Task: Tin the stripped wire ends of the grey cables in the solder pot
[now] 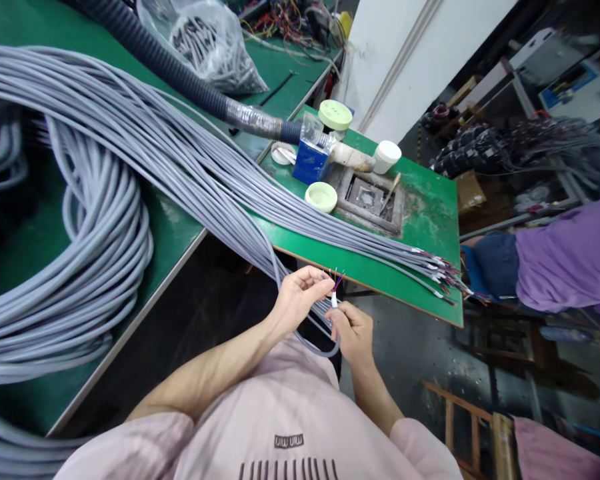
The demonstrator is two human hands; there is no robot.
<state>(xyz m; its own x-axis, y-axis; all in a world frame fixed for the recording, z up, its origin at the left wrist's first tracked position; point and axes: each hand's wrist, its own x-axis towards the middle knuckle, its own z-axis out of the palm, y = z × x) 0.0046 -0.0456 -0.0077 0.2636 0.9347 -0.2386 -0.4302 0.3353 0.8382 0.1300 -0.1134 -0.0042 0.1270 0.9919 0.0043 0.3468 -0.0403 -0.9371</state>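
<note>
Your left hand (303, 293) has thumb and forefinger pinched together at the thin coloured wires (338, 280) of a grey cable (325, 352); which wire sits between the fingertips is too small to tell. Your right hand (353, 328) is clamped round that same cable, just below the white sleeve (335, 300) at its end. Held end is up in the air, just off the near edge of the smaller green table (430, 213), in front of your pink shirt (280, 407); the cable loops down below your right hand and bends back up to the left. Long bundle of grey cables (205, 160) crosses from the larger green table (175, 247) onto the smaller one along its near edge, stripped ends (445, 272) at the right edge, some poking past it. Thick grey cable coil (100, 267) on the larger table, towards its near edge. On the smaller table, beyond the bundle: square grey frame (373, 220) with a wooden-handled tool (393, 187) leaning in it, pale green tub (322, 208), blue box (310, 163), white tub (387, 155). Dark corrugated hose (180, 73) runs across to the blue box. Person in purple (570, 253) beyond the right edge.
</note>
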